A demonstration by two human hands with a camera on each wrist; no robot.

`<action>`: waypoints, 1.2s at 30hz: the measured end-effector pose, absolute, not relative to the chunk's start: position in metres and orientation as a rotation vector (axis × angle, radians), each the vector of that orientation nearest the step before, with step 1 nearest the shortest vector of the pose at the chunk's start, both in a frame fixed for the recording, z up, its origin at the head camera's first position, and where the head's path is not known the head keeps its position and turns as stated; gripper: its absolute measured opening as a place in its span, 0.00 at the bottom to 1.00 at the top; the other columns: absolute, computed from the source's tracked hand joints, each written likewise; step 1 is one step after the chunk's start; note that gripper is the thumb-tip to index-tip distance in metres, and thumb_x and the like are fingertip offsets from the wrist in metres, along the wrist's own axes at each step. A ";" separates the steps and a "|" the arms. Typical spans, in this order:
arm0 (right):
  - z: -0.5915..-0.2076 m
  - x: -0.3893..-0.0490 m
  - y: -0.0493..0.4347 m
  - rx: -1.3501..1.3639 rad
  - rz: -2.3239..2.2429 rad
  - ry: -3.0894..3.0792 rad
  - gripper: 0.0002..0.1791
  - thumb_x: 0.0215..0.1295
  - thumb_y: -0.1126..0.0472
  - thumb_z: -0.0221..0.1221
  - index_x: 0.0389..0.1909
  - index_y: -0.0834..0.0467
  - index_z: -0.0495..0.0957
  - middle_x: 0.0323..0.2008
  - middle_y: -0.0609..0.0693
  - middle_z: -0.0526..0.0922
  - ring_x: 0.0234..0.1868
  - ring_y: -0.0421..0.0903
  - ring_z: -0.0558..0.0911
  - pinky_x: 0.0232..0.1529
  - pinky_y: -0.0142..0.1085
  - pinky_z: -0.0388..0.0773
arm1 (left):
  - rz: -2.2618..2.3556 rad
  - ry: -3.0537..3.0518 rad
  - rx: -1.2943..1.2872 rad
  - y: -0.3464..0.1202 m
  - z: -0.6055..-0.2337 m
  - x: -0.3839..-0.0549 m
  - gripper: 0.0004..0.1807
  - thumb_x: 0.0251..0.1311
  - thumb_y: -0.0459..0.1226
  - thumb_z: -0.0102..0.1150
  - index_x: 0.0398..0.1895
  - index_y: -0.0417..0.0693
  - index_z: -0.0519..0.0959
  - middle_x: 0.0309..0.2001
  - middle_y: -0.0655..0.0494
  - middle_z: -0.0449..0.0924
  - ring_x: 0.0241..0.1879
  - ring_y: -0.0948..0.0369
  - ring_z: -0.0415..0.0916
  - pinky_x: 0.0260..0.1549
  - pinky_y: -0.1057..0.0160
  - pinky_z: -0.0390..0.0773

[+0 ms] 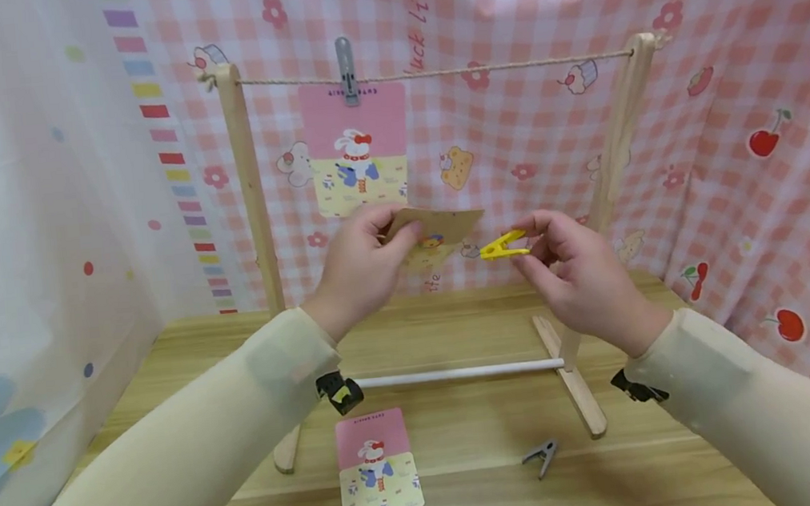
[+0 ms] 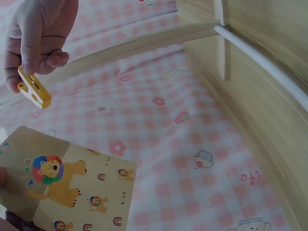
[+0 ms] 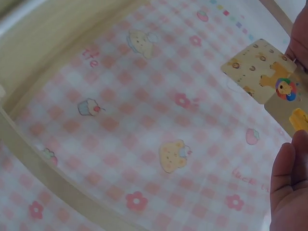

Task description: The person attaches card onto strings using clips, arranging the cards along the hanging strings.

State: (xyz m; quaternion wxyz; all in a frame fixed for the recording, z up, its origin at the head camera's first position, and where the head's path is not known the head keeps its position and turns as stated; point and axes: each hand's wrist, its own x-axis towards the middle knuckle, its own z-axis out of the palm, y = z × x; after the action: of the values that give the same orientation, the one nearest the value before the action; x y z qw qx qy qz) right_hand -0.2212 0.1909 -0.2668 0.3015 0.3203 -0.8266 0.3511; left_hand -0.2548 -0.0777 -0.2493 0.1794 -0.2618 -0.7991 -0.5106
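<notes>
Grip, left: my left hand pinches the lion card between thumb and fingers, by one end, the rest jutting free toward the right. Grip, right: my right hand holds the yellow peg by its spread handles, fingertips above and thumb below; its nose looks closed and points at the card, near but apart.

Rack: two wooden posts, one cord strung across, standing on the table. Risk, as I judge it: a sleeve or wrist catching a post would shake everything hung there.

Hanging rabbit card: on the cord, held at its top by a single grey peg. My left hand overlaps its lower edge in the head view; whether they touch I can't tell. A knock could swing or skew it.

Second rabbit card: flat on the table, nearer me.

Lion card: held in the air, at one end only. It could droop or twist if pushed at the free end.

Loose grey peg: on the table, right of the flat card.

Yellow peg: a fingertip hold on narrow handles; an off-centre squeeze could make it roll or spring away.
</notes>
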 end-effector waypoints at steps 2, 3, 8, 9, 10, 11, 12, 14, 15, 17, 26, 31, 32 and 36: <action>-0.260 -0.222 0.190 0.847 0.943 -2.190 0.14 0.70 0.74 0.64 0.54 0.65 0.77 0.33 0.53 0.85 0.28 0.37 0.77 0.22 0.25 0.72 | -1.438 -2.268 -0.706 -0.077 -0.245 -0.254 0.09 0.75 0.39 0.61 0.49 0.47 0.87 0.47 0.55 0.83 0.46 0.60 0.76 0.40 0.61 0.80; -0.258 -0.223 0.189 0.845 0.953 -2.186 0.14 0.70 0.74 0.63 0.54 0.65 0.78 0.33 0.53 0.85 0.27 0.37 0.77 0.22 0.25 0.72 | -1.442 -2.273 -0.697 -0.076 -0.243 -0.254 0.10 0.75 0.39 0.61 0.50 0.47 0.88 0.47 0.55 0.82 0.47 0.60 0.77 0.42 0.60 0.81; -0.245 -0.222 0.186 0.848 0.988 -2.159 0.12 0.71 0.74 0.62 0.52 0.65 0.78 0.34 0.52 0.86 0.26 0.38 0.76 0.19 0.25 0.70 | -1.469 -2.311 -0.671 -0.072 -0.233 -0.252 0.11 0.75 0.41 0.62 0.52 0.47 0.87 0.49 0.55 0.85 0.49 0.60 0.81 0.47 0.59 0.85; -0.243 -0.222 0.186 0.850 0.994 -2.154 0.11 0.71 0.74 0.62 0.52 0.65 0.78 0.34 0.51 0.85 0.26 0.38 0.76 0.19 0.25 0.70 | -1.475 -2.313 -0.671 -0.071 -0.231 -0.252 0.11 0.75 0.41 0.62 0.52 0.48 0.87 0.49 0.55 0.85 0.48 0.61 0.82 0.47 0.60 0.86; -0.240 -0.221 0.185 0.851 0.999 -2.147 0.11 0.71 0.74 0.62 0.52 0.65 0.79 0.33 0.51 0.85 0.26 0.38 0.76 0.19 0.26 0.69 | -1.478 -2.315 -0.670 -0.070 -0.229 -0.252 0.11 0.75 0.41 0.62 0.52 0.48 0.87 0.48 0.55 0.86 0.47 0.61 0.83 0.46 0.60 0.86; -0.237 -0.221 0.184 0.850 1.000 -2.139 0.11 0.71 0.74 0.62 0.51 0.65 0.79 0.34 0.51 0.85 0.26 0.37 0.75 0.19 0.25 0.69 | -1.481 -2.311 -0.675 -0.069 -0.227 -0.252 0.11 0.75 0.42 0.62 0.51 0.48 0.87 0.47 0.55 0.87 0.45 0.60 0.83 0.44 0.60 0.85; -0.233 -0.221 0.183 0.847 0.998 -2.132 0.11 0.71 0.74 0.62 0.52 0.65 0.79 0.34 0.51 0.85 0.26 0.37 0.76 0.20 0.25 0.69 | -1.484 -2.308 -0.678 -0.067 -0.224 -0.252 0.10 0.76 0.42 0.61 0.51 0.48 0.87 0.46 0.55 0.87 0.44 0.60 0.83 0.43 0.61 0.85; -0.226 -0.221 0.182 0.843 0.994 -2.118 0.11 0.72 0.74 0.62 0.52 0.65 0.79 0.36 0.52 0.86 0.26 0.36 0.76 0.21 0.24 0.70 | -1.486 -2.294 -0.680 -0.065 -0.219 -0.252 0.10 0.76 0.42 0.61 0.50 0.48 0.87 0.44 0.54 0.86 0.42 0.60 0.82 0.41 0.62 0.84; -0.222 -0.220 0.181 0.838 0.991 -2.110 0.11 0.72 0.73 0.62 0.52 0.65 0.79 0.36 0.52 0.86 0.26 0.36 0.76 0.21 0.24 0.70 | -1.490 -2.290 -0.678 -0.064 -0.217 -0.251 0.11 0.76 0.42 0.61 0.50 0.48 0.87 0.44 0.54 0.86 0.41 0.60 0.82 0.40 0.62 0.83; -0.214 -0.220 0.179 0.827 0.985 -2.092 0.10 0.71 0.73 0.63 0.51 0.66 0.79 0.37 0.52 0.86 0.26 0.35 0.76 0.22 0.23 0.71 | -1.502 -2.277 -0.679 -0.063 -0.212 -0.251 0.10 0.76 0.42 0.60 0.49 0.47 0.87 0.44 0.54 0.85 0.40 0.60 0.81 0.38 0.63 0.82; -0.184 -0.220 0.175 0.717 1.012 -2.048 0.09 0.72 0.69 0.64 0.50 0.64 0.81 0.37 0.37 0.86 0.29 0.33 0.82 0.29 0.22 0.76 | -1.547 -2.243 -0.609 -0.056 -0.192 -0.253 0.10 0.77 0.44 0.60 0.48 0.49 0.85 0.43 0.56 0.86 0.39 0.60 0.79 0.36 0.65 0.81; -0.173 -0.222 0.174 0.727 1.046 -2.034 0.09 0.73 0.70 0.63 0.50 0.65 0.80 0.46 0.45 0.90 0.33 0.33 0.86 0.33 0.23 0.81 | -1.530 -2.229 -0.611 -0.055 -0.185 -0.255 0.10 0.77 0.43 0.60 0.48 0.49 0.85 0.44 0.56 0.87 0.42 0.62 0.82 0.44 0.65 0.84; -0.172 -0.223 0.173 0.725 1.048 -2.027 0.09 0.73 0.70 0.63 0.50 0.65 0.80 0.46 0.44 0.90 0.32 0.33 0.86 0.30 0.23 0.79 | -1.534 -2.220 -0.617 -0.055 -0.183 -0.256 0.10 0.77 0.43 0.60 0.47 0.48 0.85 0.45 0.56 0.88 0.43 0.62 0.83 0.46 0.64 0.85; -0.164 -0.226 0.173 0.714 1.022 -1.999 0.08 0.73 0.69 0.63 0.50 0.65 0.81 0.39 0.36 0.88 0.24 0.34 0.78 0.21 0.25 0.67 | -1.558 -2.183 -0.634 -0.053 -0.178 -0.258 0.09 0.77 0.42 0.59 0.46 0.48 0.85 0.47 0.56 0.89 0.47 0.64 0.85 0.53 0.64 0.85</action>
State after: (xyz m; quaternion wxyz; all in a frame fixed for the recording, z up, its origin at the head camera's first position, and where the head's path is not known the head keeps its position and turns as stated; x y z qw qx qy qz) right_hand -0.2259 0.1726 -0.1639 0.3827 0.2799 -0.7839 0.4008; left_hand -0.2580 -0.0525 -0.1779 0.1914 -0.2256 -0.7775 -0.5549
